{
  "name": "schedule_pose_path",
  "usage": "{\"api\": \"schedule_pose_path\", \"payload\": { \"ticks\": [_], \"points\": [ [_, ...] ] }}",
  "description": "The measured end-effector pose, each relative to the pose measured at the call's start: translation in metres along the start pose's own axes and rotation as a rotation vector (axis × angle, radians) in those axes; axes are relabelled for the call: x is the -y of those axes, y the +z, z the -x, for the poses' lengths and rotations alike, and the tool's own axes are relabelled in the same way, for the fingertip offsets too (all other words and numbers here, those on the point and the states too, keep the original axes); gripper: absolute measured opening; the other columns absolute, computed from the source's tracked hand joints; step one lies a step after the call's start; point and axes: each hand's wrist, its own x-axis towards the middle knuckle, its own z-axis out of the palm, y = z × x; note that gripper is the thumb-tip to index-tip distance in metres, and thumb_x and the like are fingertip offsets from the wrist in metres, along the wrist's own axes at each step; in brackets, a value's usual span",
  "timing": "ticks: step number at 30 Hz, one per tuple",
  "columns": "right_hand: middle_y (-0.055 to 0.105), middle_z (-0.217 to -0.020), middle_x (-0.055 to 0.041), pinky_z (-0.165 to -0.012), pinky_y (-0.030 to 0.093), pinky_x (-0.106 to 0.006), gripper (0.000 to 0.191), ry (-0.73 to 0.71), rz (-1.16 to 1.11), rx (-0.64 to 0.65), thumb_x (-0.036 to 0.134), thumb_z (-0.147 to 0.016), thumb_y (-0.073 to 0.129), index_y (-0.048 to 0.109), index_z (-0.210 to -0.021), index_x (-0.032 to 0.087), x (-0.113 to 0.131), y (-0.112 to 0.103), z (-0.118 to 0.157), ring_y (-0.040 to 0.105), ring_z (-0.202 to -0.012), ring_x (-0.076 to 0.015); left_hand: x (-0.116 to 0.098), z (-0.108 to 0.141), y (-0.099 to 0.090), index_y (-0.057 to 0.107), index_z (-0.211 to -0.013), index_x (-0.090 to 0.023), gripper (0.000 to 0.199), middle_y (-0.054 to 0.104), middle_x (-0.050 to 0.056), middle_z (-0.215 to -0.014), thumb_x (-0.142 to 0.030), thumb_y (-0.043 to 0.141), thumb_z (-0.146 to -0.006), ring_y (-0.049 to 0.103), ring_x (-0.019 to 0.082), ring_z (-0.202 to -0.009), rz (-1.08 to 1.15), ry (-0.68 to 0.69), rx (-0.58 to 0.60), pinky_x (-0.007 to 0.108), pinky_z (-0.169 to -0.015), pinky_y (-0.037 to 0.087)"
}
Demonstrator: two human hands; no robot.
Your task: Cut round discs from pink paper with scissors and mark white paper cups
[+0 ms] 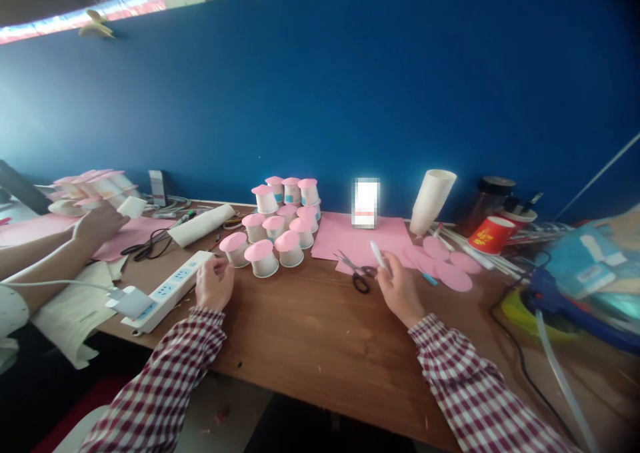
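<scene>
At 6 o'clock, the bare near part of the brown wooden surface point(310, 353) lies between two checked sleeves point(165, 373). Toward 11 o'clock, the left hand point(215, 283) has its fingers loosely curled beside the end of a white power strip point(175, 286); whether it holds anything, I cannot tell. Toward 1 o'clock, the right hand point(397, 286) grips a slim white pen-like tool point(379, 254) between thumb and fingers, its tip angled up and leftward. Black-handled scissors point(361, 282) lie open just left of that hand, and pink paper discs point(453, 274) overlap to its right. Beyond the left hand, upright white cups with pink conical tops point(261, 256) cluster at 11 o'clock. Farther, a pink sheet point(330, 236) lies near 12 o'clock, with stacked white cups point(433, 200) at 1 and a red cup point(493, 235) at 2. Another person's hand point(100, 230) reaches over pink paper point(145, 230) at 10. Behind everything stands a blue partition point(320, 93).
</scene>
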Motion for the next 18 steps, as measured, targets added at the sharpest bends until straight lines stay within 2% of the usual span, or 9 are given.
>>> {"api": "schedule_pose_path", "payload": {
  "ticks": [3, 6, 12, 18],
  "points": [
    [0.066, -0.089, -0.008, -0.073, 0.051, -0.035, 0.03, -0.013, 0.004, -0.002, 0.021, -0.084, 0.042, 0.051, -0.113, 0.017, 0.001, 0.0, 0.0, 0.064, -0.076, -0.021, -0.008, 0.022, -0.009, 0.063, -0.08, -0.021, 0.034, 0.066, 0.004, -0.083, -0.052, 0.055, -0.068, 0.06, 0.021, -0.077, -0.049, 0.047, 0.178, 0.031, -0.072, 0.045],
    [0.066, -0.089, -0.008, -0.072, 0.051, -0.035, 0.029, -0.015, 0.007, -0.001, 0.02, -0.084, 0.042, 0.052, -0.112, 0.017, 0.002, 0.0, 0.0, 0.064, -0.076, -0.0209, -0.02, 0.029, -0.008, 0.063, -0.069, -0.023, 0.034, 0.066, 0.001, -0.074, -0.056, 0.054, -0.068, 0.059, 0.02, -0.072, -0.121, 0.13, 0.287, 0.029, -0.066, 0.042],
    [0.066, -0.087, -0.008, -0.072, 0.051, -0.035, 0.03, -0.004, 0.007, 0.008, 0.02, -0.085, 0.041, 0.051, -0.113, 0.016, 0.001, -0.001, 0.001, 0.064, -0.075, -0.0208, -0.032, 0.001, 0.011, 0.064, -0.068, -0.023, 0.042, 0.066, 0.003, -0.073, -0.062, 0.047, -0.07, 0.059, 0.022, -0.072, -0.222, 0.133, 0.302, 0.028, -0.057, 0.038],
    [0.066, -0.087, -0.0078, -0.071, 0.051, -0.034, 0.03, -0.01, -0.002, 0.011, 0.02, -0.085, 0.042, 0.051, -0.113, 0.017, 0.001, 0.0, 0.001, 0.065, -0.074, -0.0206, -0.032, -0.017, 0.022, 0.065, -0.075, -0.022, 0.036, 0.068, 0.005, -0.081, -0.054, 0.049, -0.072, 0.061, 0.023, -0.08, -0.196, 0.166, 0.289, 0.029, -0.066, 0.042]
  ]
}}
